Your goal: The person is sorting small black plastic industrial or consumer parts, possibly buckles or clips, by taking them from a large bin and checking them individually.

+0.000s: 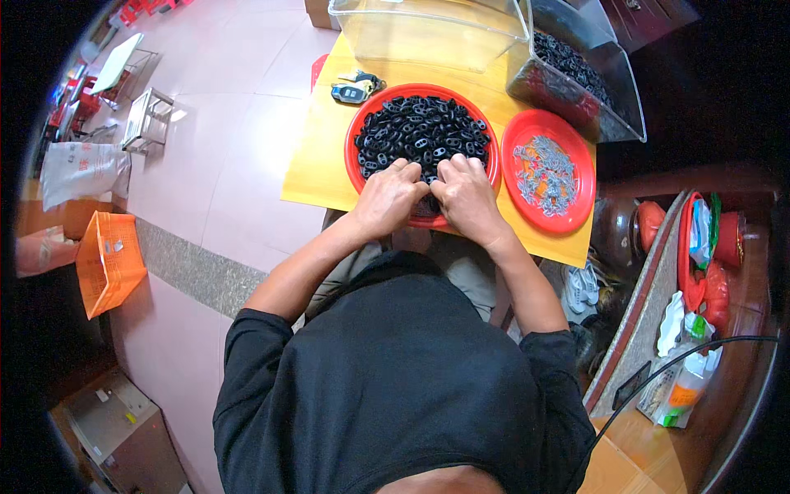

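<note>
A round red tray (351, 148) on the yellow table holds a heap of small black oval pieces (424, 128) with two holes each. My left hand (388, 196) and my right hand (469, 196) meet over its near edge, fingers curled and pinched close together. Whatever lies between the fingertips is hidden by the hands. To the right, a second red plate (539, 121) carries many small silver-grey pieces (550, 177), seemingly metal, in a loose pile.
On the yellow table (306, 177), a key fob with keys (352, 90) lies left of the tray. Behind stand a clear plastic bin (428, 41) and another bin (621, 115) of dark pieces. An orange basket (111, 263) stands left; a cable (658, 370) crosses at right.
</note>
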